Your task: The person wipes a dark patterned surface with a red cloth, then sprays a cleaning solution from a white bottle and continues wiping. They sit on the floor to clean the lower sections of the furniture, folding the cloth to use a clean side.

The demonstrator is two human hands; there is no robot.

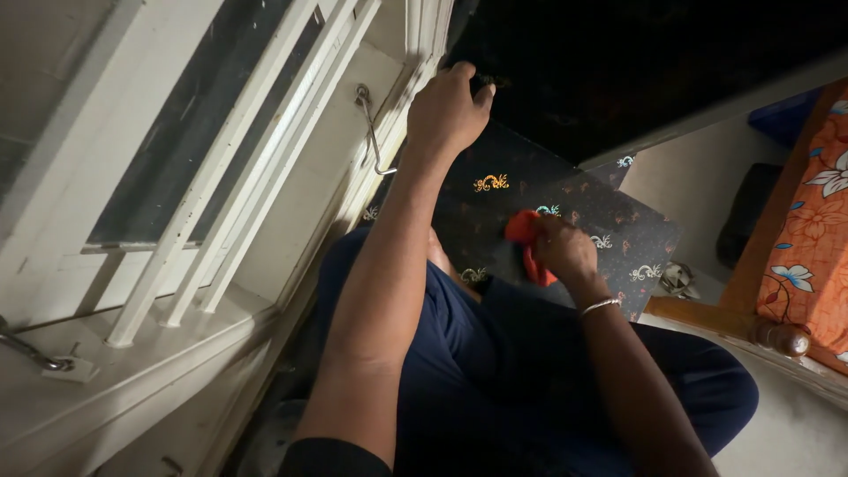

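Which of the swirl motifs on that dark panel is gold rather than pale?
The gold motif, just below the left hand. The others, near the right hand holding the red cloth, are whitish.

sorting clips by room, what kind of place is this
Probably a room in a home, likely a bedroom. A barred window with a latch hook is on the left, a floral bed with a wooden frame on the right. The right hand holds a red cloth against a dark patterned panel; the left hand grips its top.

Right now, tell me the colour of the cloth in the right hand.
Red-orange: the cloth, bunched in the right hand, shows best in the head view.
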